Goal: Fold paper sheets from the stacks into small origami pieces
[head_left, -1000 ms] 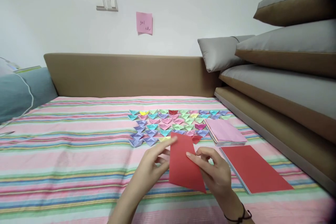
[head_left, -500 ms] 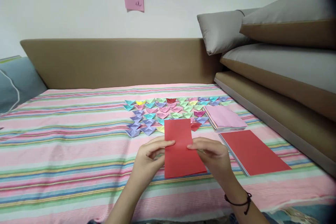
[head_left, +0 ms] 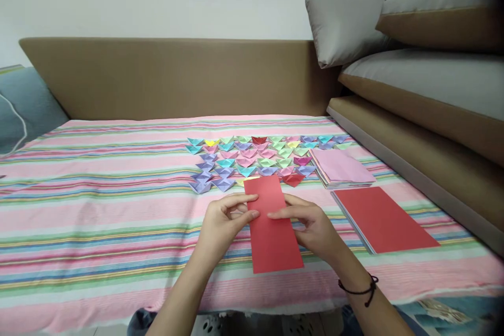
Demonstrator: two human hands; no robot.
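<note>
A red sheet of paper [head_left: 275, 244], a narrow upright rectangle that looks folded lengthwise, is held up over the striped cloth. My left hand [head_left: 228, 216] pinches its left edge, with thumb and forefinger on the near face. From the other side my right hand [head_left: 309, 220] grips the right edge, its forefinger lying across the front and the remaining fingers partly behind. Beyond the paper, several small folded paper boats [head_left: 246, 153] in many colours stand in rows. A red boat [head_left: 293, 179] sits just past the paper's top right corner.
Right of the boats lies a stack of pink-topped paper [head_left: 342, 167]. Nearer is a stack topped with red sheets [head_left: 386, 220]. Grey and brown cushions [head_left: 425, 79] pile up along the right side. A brown backrest [head_left: 169, 79] closes off the far edge of the striped cloth [head_left: 98, 220].
The red paper has become narrower and tilts slightly differently. My left thumb has come onto its front, and my right forefinger has slid inward across it. The view has tipped downward.
</note>
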